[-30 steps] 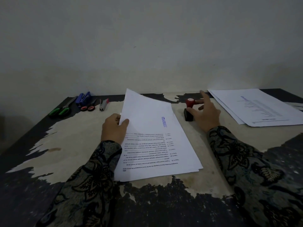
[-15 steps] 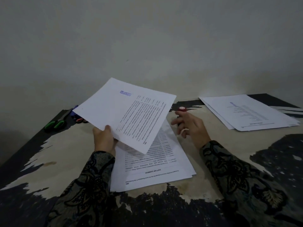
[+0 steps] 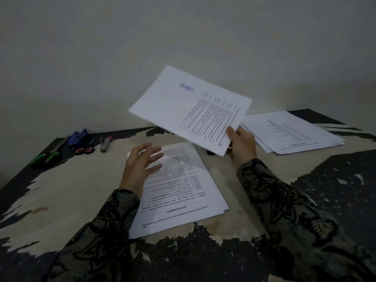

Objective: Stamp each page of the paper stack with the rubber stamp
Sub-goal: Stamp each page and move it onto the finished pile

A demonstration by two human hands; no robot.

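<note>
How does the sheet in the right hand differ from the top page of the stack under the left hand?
The held sheet is lifted and tilted, and bears a blue stamp mark; the stack's top page lies flat with no mark visible. The right hand grips the former; the left hand is spread over the latter. Both are white printed pages.

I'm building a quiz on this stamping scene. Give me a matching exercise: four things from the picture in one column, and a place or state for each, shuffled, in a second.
Things:
1. stamped sheet
2. left hand
3. finished pile
4. green-handled scissors

Places or states:
A. far left of the table
B. held in the air by the right hand
C. far right of the table
D. open, fingers spread over the near stack

Pairs: 1-B, 2-D, 3-C, 4-A
</note>
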